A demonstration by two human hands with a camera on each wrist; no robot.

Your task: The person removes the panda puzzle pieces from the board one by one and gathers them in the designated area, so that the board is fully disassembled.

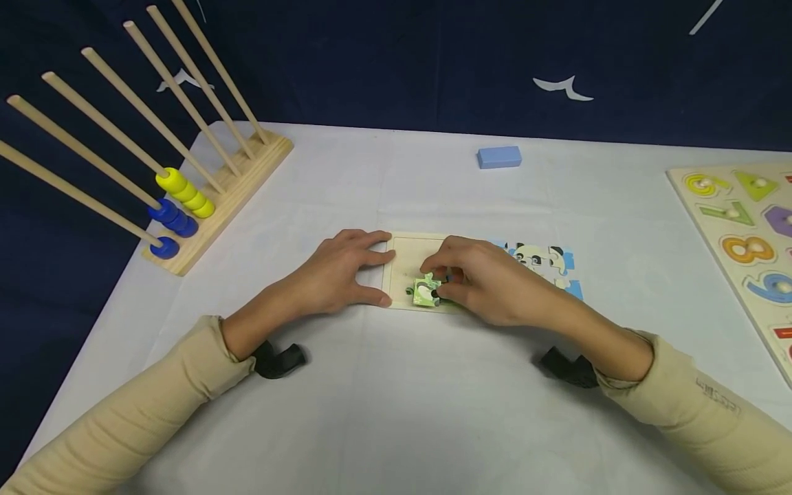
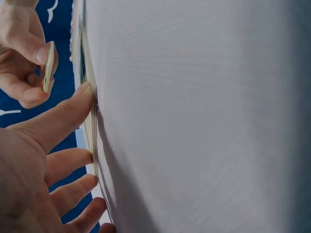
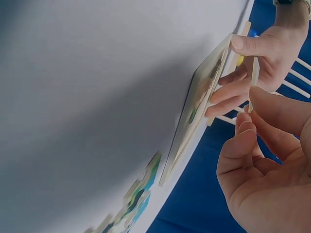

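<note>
1. Beige sleeves (image 1: 699, 412) reach in from the lower corners of the head view.
2. Left hand (image 1: 337, 271) is spread wide, its thumb and fingertips merely touching the left edge of the wooden tray (image 1: 405, 258).
3. Right hand (image 1: 489, 282) pinches a green puzzle piece (image 1: 425, 291) between thumb and finger, raised above the tray (both wrist views show it lifted clear).
4. More puzzle pieces (image 1: 544, 258), one with a panda's face, lie just right of the tray, partly hidden.
5. Beyond sits a blue block (image 1: 500, 157).
</note>
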